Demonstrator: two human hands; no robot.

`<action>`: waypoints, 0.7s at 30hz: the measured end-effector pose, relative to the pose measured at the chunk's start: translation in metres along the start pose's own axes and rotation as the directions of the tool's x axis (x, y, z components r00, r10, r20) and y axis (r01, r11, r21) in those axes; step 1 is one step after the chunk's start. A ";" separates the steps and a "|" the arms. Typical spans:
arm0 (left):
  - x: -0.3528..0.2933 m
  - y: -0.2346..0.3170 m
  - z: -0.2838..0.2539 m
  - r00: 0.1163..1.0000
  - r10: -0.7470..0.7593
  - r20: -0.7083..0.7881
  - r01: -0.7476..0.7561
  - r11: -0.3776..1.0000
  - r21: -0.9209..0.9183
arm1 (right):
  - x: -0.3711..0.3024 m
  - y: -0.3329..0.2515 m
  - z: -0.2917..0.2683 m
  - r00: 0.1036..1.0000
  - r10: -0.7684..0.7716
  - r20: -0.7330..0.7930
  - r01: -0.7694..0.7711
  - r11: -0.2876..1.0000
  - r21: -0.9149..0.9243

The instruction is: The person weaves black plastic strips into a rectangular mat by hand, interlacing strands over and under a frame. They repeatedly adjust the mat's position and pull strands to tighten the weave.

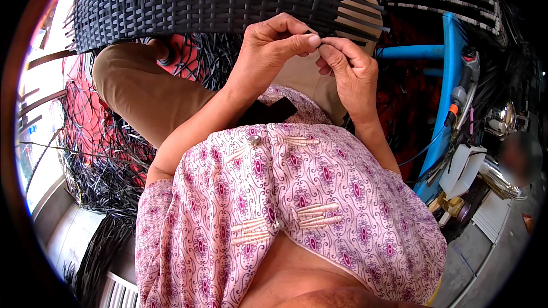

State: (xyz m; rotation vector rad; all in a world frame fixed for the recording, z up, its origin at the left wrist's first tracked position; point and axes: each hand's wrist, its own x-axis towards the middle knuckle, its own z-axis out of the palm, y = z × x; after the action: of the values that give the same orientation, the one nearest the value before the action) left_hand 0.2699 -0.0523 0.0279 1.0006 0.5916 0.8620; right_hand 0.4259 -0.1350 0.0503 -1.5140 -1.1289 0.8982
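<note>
My left hand (268, 48) and my right hand (353, 71) meet at the fingertips in front of a dark woven panel (194, 3). Each hand pinches thumb against forefinger. Whatever sits between the fingertips is small and mostly hidden; I cannot make out its kind. The panel is a basket weave of flat black strips, lying across my lap and beyond my knee. At its right end, loose strip ends cross a tan board (346, 7), close to my right hand.
Loose black strips (97, 182) heap over a red surface at the left. A blue frame (448, 68) stands at the right, with a corded tool with an orange band (454, 108), a white plastic piece (463, 168) and shiny metal parts (501, 120) around it. Another woven piece (439, 3) lies far right.
</note>
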 end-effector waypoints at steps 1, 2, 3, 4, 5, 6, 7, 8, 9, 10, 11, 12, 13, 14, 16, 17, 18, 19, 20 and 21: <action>0.000 -0.001 0.000 1.000 0.005 0.000 -0.005 1.000 0.017 | 0.001 0.002 0.003 1.000 -0.014 -0.010 0.014 1.000 0.012; -0.001 -0.001 0.000 1.000 0.010 0.000 -0.010 0.999 0.035 | 0.001 0.004 0.004 0.999 -0.028 -0.021 0.029 0.999 0.025; -0.001 -0.001 0.000 1.000 0.016 0.001 -0.016 0.999 0.052 | 0.001 0.002 0.004 1.000 0.001 -0.009 0.000 1.000 0.021; -0.001 -0.002 0.000 1.000 0.019 -0.005 -0.019 0.997 0.068 | 0.001 -0.001 0.003 1.000 0.029 0.003 -0.029 0.999 0.017; -0.002 -0.004 -0.001 1.000 0.022 -0.011 -0.021 0.996 0.085 | 0.000 -0.002 0.002 0.998 0.058 0.014 -0.058 0.998 0.012; -0.002 -0.004 0.000 1.000 0.026 -0.016 -0.024 0.995 0.097 | 0.000 -0.003 0.002 0.998 0.062 0.009 -0.062 0.998 0.001; -0.002 -0.004 0.000 1.000 0.019 -0.013 -0.018 0.996 0.084 | 0.000 -0.004 0.002 0.998 0.066 0.005 -0.066 0.998 -0.011; -0.002 -0.004 0.001 1.000 0.012 -0.010 -0.011 0.997 0.071 | 0.000 -0.005 0.002 0.998 0.070 0.000 -0.070 0.997 -0.022; -0.001 -0.003 0.001 1.000 0.006 -0.009 -0.005 0.998 0.061 | 0.001 -0.006 0.000 1.000 0.030 -0.009 -0.030 0.998 -0.057; 0.000 -0.003 0.000 1.000 -0.024 -0.002 0.024 0.998 0.063 | 0.003 -0.007 -0.002 1.000 -0.010 -0.017 0.008 0.996 -0.093; 0.002 -0.003 -0.001 0.999 -0.053 0.005 0.053 0.996 0.066 | 0.004 -0.009 -0.004 0.998 -0.050 -0.023 0.047 0.991 -0.129; 0.004 -0.003 -0.002 0.996 -0.083 0.014 0.082 0.994 0.067 | 0.008 -0.011 -0.010 0.995 -0.082 -0.061 0.067 0.973 -0.223; 0.008 -0.004 -0.001 1.000 -0.008 -0.002 0.008 0.988 0.155 | 0.014 -0.013 -0.014 0.988 -0.118 -0.095 0.083 0.945 -0.315; 0.012 -0.006 0.001 0.998 0.068 -0.013 -0.063 0.968 0.242 | 0.019 -0.015 -0.016 0.975 -0.154 -0.158 0.101 0.947 -0.304; 0.022 -0.006 -0.001 0.970 0.234 0.063 -0.228 0.795 0.562 | 0.027 -0.017 -0.022 0.955 -0.226 -0.195 0.156 0.935 -0.320; 0.026 -0.006 0.001 0.946 0.308 0.102 -0.297 0.697 0.653 | 0.031 -0.017 -0.024 0.941 -0.265 -0.208 0.189 0.927 -0.325; 0.030 -0.007 0.006 0.916 0.374 0.148 -0.356 0.583 0.731 | 0.036 -0.014 -0.025 0.926 -0.324 -0.193 0.238 0.899 -0.367; 0.035 -0.009 0.008 0.880 0.430 0.202 -0.405 0.455 0.793 | 0.042 -0.009 -0.026 0.908 -0.381 -0.175 0.285 0.867 -0.409; 0.040 -0.015 0.006 0.866 0.430 0.256 -0.428 0.372 0.824 | 0.046 -0.004 -0.028 0.887 -0.436 -0.154 0.330 0.831 -0.448; 0.040 -0.017 0.008 0.873 0.412 0.262 -0.407 0.318 0.856 | 0.050 0.003 -0.030 0.877 -0.460 -0.138 0.338 0.795 -0.503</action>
State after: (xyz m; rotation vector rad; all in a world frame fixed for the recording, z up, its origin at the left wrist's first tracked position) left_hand 0.3035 -0.0268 0.0144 2.2496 0.8467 0.9919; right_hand 0.4685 -0.0960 0.0542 -1.6151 -1.4689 0.1254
